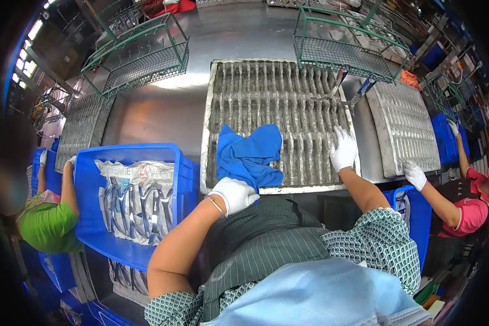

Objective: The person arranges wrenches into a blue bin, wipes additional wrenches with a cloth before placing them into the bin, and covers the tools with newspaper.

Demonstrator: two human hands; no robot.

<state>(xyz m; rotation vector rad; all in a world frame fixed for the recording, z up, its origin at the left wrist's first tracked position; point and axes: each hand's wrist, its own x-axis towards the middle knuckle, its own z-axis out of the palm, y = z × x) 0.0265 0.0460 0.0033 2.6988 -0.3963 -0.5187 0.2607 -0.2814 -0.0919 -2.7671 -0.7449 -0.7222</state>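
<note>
My left hand (234,195), in a white glove, is closed at the front edge of a white-rimmed ribbed tray (304,119). Its fingers curl at the lower corner of a crumpled blue cloth (250,155), and they seem to pinch it; the fingertips are partly hidden. The cloth lies over the tray's front left slots. My right hand (344,149), also gloved, rests with fingers stretched out on the tray's right side and holds nothing. Beyond it, a tool with a dark handle (339,79) and one with a blue handle (362,90) lean at the tray's right edge.
Left of me, a blue bin (179,163) contains newspaper (136,171) and shiny curved metal pieces. Green wire racks (146,65) (348,51) stand over the metal table (157,111). Another ribbed tray (405,127) is at right. Co-workers sit at both sides, one gloved hand (414,174) near that tray.
</note>
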